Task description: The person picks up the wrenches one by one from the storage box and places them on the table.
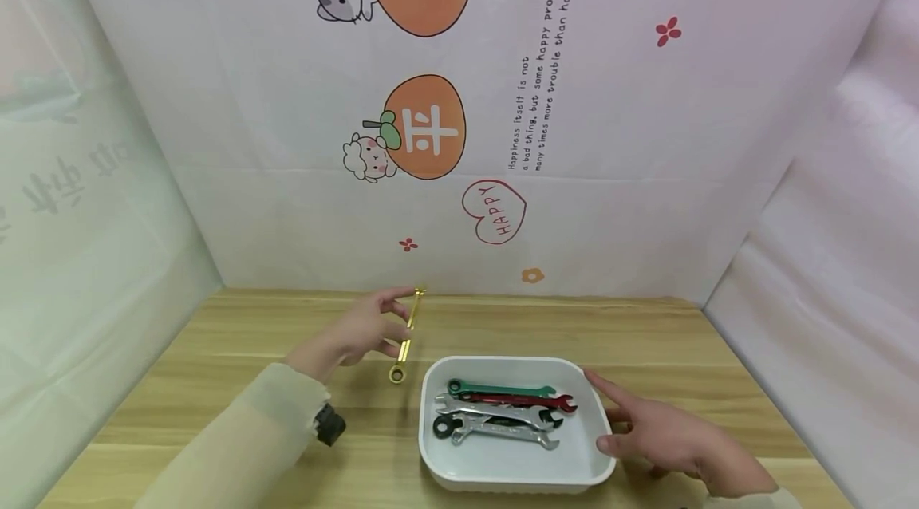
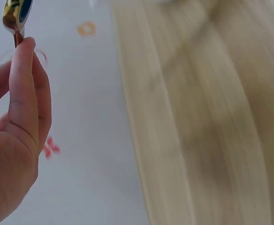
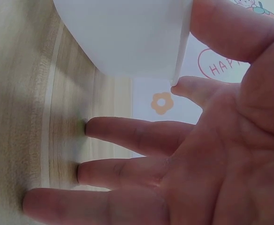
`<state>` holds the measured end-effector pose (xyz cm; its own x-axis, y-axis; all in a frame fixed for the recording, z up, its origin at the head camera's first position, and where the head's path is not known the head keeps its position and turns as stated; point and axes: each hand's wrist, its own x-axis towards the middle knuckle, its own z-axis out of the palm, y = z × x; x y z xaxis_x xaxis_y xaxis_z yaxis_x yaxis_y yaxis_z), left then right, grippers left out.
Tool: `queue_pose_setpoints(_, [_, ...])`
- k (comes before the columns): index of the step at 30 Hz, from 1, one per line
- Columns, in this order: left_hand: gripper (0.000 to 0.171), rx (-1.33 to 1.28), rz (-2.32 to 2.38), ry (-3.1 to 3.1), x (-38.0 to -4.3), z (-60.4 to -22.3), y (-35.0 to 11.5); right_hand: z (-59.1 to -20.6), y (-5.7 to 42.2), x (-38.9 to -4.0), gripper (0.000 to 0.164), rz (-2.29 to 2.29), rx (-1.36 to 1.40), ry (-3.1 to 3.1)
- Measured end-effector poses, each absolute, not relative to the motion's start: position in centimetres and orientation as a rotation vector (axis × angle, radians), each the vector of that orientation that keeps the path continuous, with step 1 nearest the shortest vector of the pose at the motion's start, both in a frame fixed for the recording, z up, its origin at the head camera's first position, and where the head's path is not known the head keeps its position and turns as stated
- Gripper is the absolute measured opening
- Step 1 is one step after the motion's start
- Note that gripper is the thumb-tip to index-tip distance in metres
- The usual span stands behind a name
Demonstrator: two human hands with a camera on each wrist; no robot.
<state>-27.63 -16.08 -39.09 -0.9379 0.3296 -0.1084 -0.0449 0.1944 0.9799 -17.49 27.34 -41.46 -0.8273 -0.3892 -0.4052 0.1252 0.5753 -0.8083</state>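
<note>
My left hand (image 1: 375,325) pinches a gold ratchet wrench (image 1: 404,350) by its shaft, left of the white plastic bin. Its ring end points toward me and its jaw end toward the back wall. In the left wrist view, one wrench end (image 2: 16,16) shows above the fingertips. My right hand (image 1: 664,431) rests at the right end of the white bin (image 1: 517,473), thumb and index finger touching its rim. The right wrist view shows the other fingers (image 3: 137,136) stretched down to the table. In the bin lie a green wrench (image 1: 506,390), a red wrench (image 1: 520,400), and silver and black ones, partly overlapping.
The wood-grain table (image 1: 280,333) ends at a white printed cloth wall (image 1: 610,238) at the back. More cloth hangs at the left (image 1: 93,254) and right (image 1: 826,293). A black strap piece (image 1: 329,424) sits at my left cuff.
</note>
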Motion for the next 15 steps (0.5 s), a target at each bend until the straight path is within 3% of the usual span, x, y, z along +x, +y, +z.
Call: queue_pose_setpoints(15, [0.078,0.12,1.673,2.394,-26.9,-42.0,-28.0,-41.5,27.5,-17.6,0.096,-1.225,-0.228,2.236])
